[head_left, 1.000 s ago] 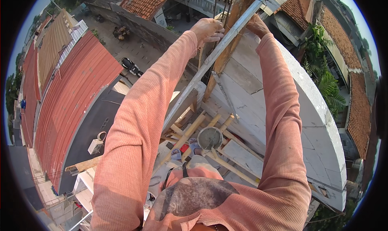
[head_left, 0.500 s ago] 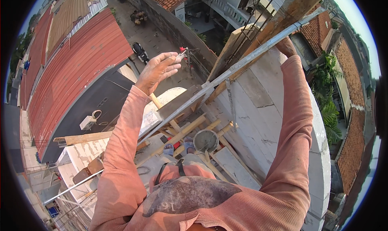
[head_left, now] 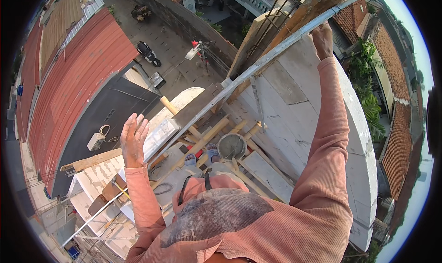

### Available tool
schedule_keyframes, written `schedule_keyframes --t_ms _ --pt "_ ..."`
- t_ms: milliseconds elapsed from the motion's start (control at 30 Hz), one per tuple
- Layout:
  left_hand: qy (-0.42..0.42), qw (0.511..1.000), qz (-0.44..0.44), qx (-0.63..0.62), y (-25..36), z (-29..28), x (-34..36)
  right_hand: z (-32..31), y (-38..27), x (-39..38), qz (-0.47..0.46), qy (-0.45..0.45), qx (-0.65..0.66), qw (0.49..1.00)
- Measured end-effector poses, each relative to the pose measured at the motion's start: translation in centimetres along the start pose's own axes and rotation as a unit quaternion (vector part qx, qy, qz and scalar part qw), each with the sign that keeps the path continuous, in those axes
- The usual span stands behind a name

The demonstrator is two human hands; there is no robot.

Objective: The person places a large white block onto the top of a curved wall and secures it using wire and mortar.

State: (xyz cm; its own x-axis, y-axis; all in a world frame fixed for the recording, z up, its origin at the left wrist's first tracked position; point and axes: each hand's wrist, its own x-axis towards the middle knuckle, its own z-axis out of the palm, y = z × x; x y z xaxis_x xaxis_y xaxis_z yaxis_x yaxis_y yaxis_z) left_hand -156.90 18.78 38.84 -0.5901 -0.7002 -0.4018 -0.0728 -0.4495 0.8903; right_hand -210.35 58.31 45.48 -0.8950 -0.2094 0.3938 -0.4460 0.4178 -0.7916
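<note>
- One metal bar (head_left: 271, 56) slants across the wooden post (head_left: 317, 5).
- The right hand (head_left: 323, 35) is at the bar's upper part, fingers curled and partly hidden; I cannot tell whether its grip pinches the bar.
- The left hand (head_left: 134, 139) is raised near the bar's lower part, grip spread, fingers upward.
- The block wall (head_left: 281, 109) stands right of the bar.
- The bucket (head_left: 231, 159) sits near the sandals (head_left: 190, 161).

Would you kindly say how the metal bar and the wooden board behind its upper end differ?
The metal bar is silvery grey, the wooden board brown. The bar is narrow, the board broad. The bar runs farther to the lower left than the board. Both slant up rightward.
</note>
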Motion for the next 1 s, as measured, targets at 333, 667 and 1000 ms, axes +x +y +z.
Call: schedule_keyframes --t_ms 333,667,1000 --pt "-0.238 0.964 -0.017 0.121 -3.7 13.4 -8.0 2.0 -5.1 -13.8 0.144 0.168 0.451 0.865" --pt "-0.257 0.939 0.229 0.022 7.2 30.9 3.9 7.5 -6.1 -15.6 0.215 0.135 0.589 0.767" --pt "-0.435 0.738 0.240 0.457 2.9 43.2 11.6 11.2 -4.7 -11.7 0.184 0.005 0.660 0.728"
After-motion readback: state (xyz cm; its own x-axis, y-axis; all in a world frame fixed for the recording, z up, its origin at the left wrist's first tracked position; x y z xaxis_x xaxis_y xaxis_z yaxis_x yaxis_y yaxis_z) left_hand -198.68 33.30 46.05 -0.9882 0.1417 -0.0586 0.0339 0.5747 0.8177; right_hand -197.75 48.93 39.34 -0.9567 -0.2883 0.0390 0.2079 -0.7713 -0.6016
